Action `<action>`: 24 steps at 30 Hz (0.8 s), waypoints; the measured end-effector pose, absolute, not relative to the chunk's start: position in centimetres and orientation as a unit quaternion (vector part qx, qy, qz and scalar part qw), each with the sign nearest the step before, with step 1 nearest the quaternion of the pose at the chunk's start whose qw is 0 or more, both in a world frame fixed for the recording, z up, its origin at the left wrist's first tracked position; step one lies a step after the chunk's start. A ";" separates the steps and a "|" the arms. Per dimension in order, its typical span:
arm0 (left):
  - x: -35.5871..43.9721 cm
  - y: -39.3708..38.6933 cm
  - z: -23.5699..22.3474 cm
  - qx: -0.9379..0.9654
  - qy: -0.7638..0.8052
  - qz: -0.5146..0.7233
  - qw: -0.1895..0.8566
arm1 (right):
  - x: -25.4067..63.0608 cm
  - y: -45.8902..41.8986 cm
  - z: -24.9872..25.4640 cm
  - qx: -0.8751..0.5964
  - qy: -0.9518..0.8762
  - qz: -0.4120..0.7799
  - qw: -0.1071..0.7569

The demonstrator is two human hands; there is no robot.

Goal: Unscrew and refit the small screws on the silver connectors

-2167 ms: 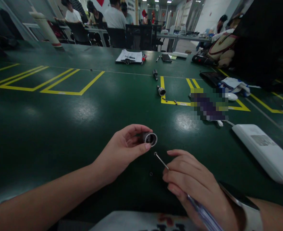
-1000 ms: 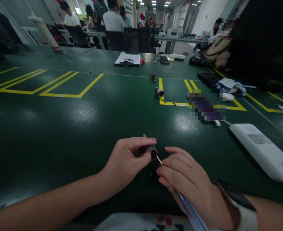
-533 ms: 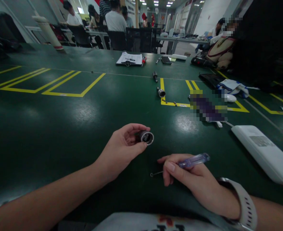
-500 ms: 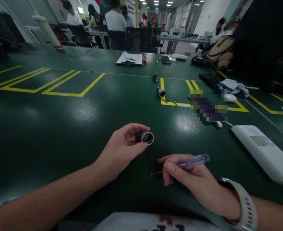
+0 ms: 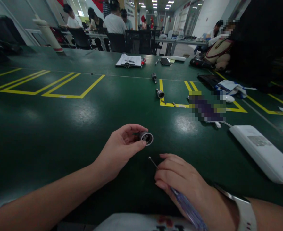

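Observation:
My left hand (image 5: 125, 144) is closed around a round metal cup-shaped part (image 5: 146, 138), its open end turned toward me and the right. Small fittings show inside the cup, too dim to name. Just below and right of it, my right hand (image 5: 183, 179) grips a screwdriver with a clear purple handle (image 5: 188, 205). The thin shaft points up and left toward the cup, and a small piece, perhaps a screw, sits at its tip (image 5: 150, 158). Tip and cup are apart. Part of the screwdriver is hidden by my fingers.
Two similar metal parts (image 5: 160, 93) (image 5: 154, 77) lie ahead, with several tiny screws (image 5: 174, 104) near yellow tape. At right are a white power bank (image 5: 261, 150) and a blurred-out phone (image 5: 206, 107). A clipboard (image 5: 129, 60) lies farther back. People sit beyond the table.
My right hand has turned over, so the screwdriver's handle now points down toward me and its tip has risen closer to the cup. My left hand stays nearly still.

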State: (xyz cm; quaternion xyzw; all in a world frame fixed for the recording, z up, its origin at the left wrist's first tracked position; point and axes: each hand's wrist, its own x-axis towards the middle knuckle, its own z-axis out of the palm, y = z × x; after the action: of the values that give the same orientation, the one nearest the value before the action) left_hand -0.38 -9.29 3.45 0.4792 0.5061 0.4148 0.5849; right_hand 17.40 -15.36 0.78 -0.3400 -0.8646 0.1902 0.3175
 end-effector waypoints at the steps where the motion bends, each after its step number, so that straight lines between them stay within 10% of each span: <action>1: -0.4 -9.3 3.5 0.484 0.505 0.411 0.584 | 17.5 -15.3 0.9 -0.332 -0.862 0.184 0.337; 24: 0.4 -10.8 3.2 0.623 0.477 0.359 0.505 | 17.5 -15.1 1.4 -0.332 -0.844 0.174 0.384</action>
State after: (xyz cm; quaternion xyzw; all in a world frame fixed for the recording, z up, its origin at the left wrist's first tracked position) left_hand 0.43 -10.83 3.23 0.6234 0.4774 0.3588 0.5047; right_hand 17.47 -15.10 1.42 -0.3324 -0.8436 0.1739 0.3843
